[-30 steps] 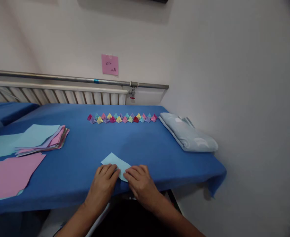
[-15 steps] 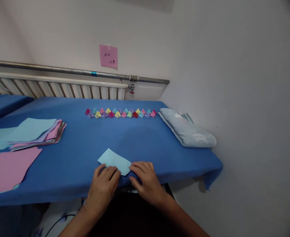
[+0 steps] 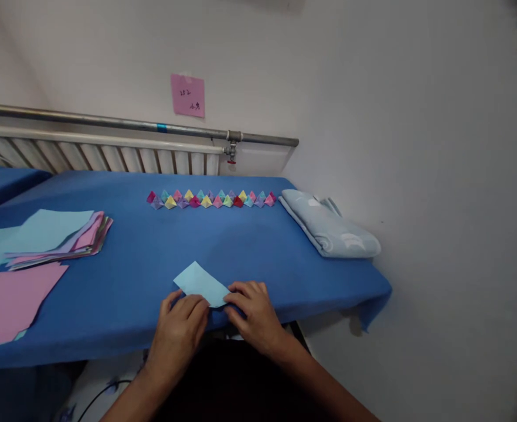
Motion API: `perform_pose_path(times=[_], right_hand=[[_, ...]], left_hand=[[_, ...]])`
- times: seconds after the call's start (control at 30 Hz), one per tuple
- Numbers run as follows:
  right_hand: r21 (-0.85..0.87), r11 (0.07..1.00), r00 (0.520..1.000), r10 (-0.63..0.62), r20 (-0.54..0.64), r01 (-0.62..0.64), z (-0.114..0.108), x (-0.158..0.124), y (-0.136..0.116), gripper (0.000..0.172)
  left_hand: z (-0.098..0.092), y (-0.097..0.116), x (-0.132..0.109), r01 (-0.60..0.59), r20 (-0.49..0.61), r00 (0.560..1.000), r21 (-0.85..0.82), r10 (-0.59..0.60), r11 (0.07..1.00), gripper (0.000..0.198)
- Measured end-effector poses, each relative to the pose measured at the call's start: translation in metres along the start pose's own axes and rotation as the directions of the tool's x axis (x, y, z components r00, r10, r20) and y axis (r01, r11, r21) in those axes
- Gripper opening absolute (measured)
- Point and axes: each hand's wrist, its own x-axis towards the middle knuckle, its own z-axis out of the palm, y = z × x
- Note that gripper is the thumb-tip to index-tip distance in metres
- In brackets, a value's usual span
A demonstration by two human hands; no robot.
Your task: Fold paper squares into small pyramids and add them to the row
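A light blue sheet of paper (image 3: 201,285), partly folded, lies at a slant near the front edge of the blue-covered table (image 3: 170,234). My left hand (image 3: 180,319) rests on its lower left side, fingers bent over the near edge. At the right corner, my right hand (image 3: 250,310) has the paper pinched between thumb and fingers. The near edge is partly hidden under my left fingers.
Small folded paper pieces (image 3: 206,201) in several colours stand in two rows at the back. Stacked coloured paper (image 3: 56,231) and pink sheets (image 3: 16,302) lie at left. A folded pale blue blanket (image 3: 329,225) sits at right, by the wall. Behind runs a radiator (image 3: 122,155).
My right fingers have closed on the paper's right corner, which has shifted slightly. My left hand stays on the near side. The whole view has shifted a little.
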Motion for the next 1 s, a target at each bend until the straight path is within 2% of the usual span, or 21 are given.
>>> perform_pose_path(times=[0.2, 0.37, 0.5, 0.73, 1.0], right_hand=[[0.021, 0.998, 0.997, 0.064, -0.031, -0.064, 0.003, 0.003, 0.003, 0.011], [0.034, 0.987, 0.987, 0.16, -0.019, -0.159, 0.002, 0.006, 0.001, 0.009], [0.036, 0.982, 0.983, 0.184, -0.019, -0.183, 0.003, 0.009, 0.0, 0.009], [0.02, 0.976, 0.976, 0.217, -0.014, -0.217, 0.003, 0.011, -0.001, 0.011], [-0.002, 0.971, 0.971, 0.239, -0.024, -0.239, 0.005, 0.013, -0.002, 0.012]], left_hand=[[-0.001, 0.001, 0.001, 0.043, 0.019, 0.999, -0.029, -0.043, 0.999, 0.02], [-0.001, 0.0, 0.007, 0.163, 0.069, 0.985, -0.025, -0.161, 0.986, 0.021], [0.005, -0.005, 0.011, 0.23, 0.08, 0.97, -0.017, -0.228, 0.973, 0.021], [0.014, -0.014, 0.016, 0.21, 0.084, 0.972, 0.1, -0.219, 0.973, 0.022], [0.016, -0.018, 0.024, 0.171, 0.128, 0.97, 0.235, -0.205, 0.957, 0.025]])
